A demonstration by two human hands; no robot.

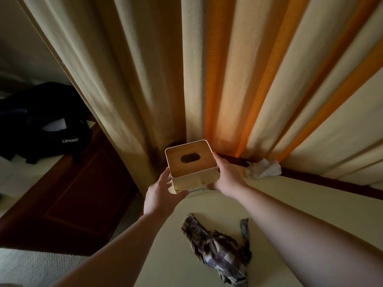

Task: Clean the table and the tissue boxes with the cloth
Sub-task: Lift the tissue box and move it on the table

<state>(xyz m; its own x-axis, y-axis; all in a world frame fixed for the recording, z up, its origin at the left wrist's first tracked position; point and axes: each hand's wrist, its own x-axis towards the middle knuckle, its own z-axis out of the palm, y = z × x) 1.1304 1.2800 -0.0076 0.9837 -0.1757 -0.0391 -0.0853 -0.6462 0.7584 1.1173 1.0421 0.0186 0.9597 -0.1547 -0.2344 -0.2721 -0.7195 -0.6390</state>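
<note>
Holding the tissue box [191, 166] from both sides: a square cream holder with a wooden top and a dark oval slot, sitting at the far left corner of the table [290, 204], right against the curtain [186, 69]. Whether it's lifted slightly or resting on the surface, can't tell. Left hand [160, 192] grips the near left corner, fingers running up the left wall, thumb curled across the front face. Right hand [224, 176] clasps the right wall, fingers wrapped low around it; fingertips are hidden behind the box.

Cloth [217, 248], dark patterned, lies crumpled on the cream tabletop near the viewer, between the two forearms, well apart from the box. Neither hand touches it.

A crumpled white tissue [263, 168] sits at the far table edge, just right of the right hand, against the curtain folds.

Left of the table: a dark wooden cabinet [68, 195] with a black bag [45, 123] on top, lettered "LIPANO". Grey carpet [31, 268] at near left.
</note>
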